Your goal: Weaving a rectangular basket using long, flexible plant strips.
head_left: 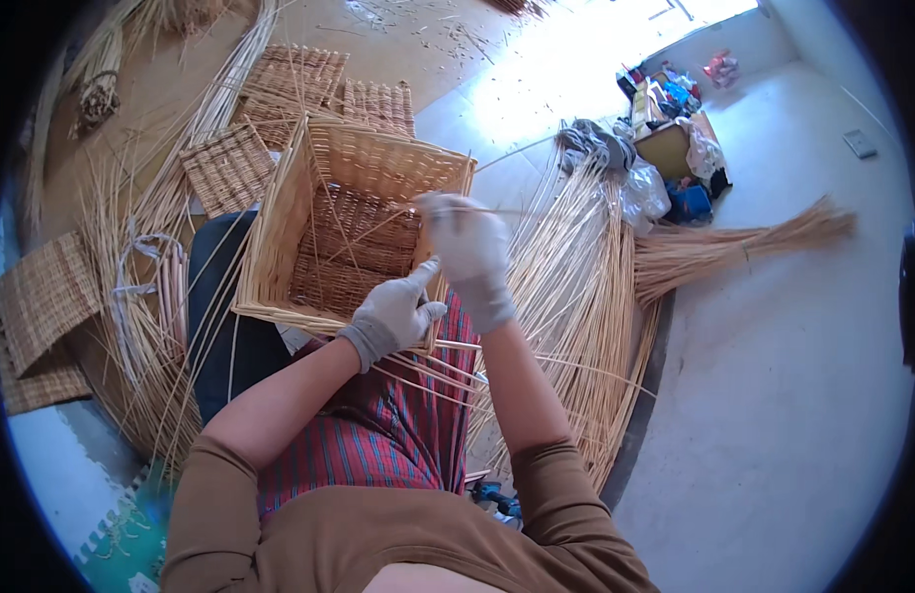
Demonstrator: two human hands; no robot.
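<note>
A square wicker basket (265, 252) with pale walls and a browner woven bottom rests tilted on my lap. My left hand (390, 308), in a grey-white glove, grips the basket's right wall near its front corner. Its index finger stretches along the inner side, and the thumb lies apart on the outer side. Above that same wall my right hand (465, 237), gloved alike and slightly blurred, is closed around a thin wicker strand (522, 211) that runs off to the right. Other loose strands cross over the basket's opening and stick out under its right side.
Woven square panels (225, 168) lie at the left and behind the basket. A spread of long pale strands (576, 326) lies on my right, beside a tied brownish bundle (744, 249). Farther back stands a box (670, 153) with bags and clutter.
</note>
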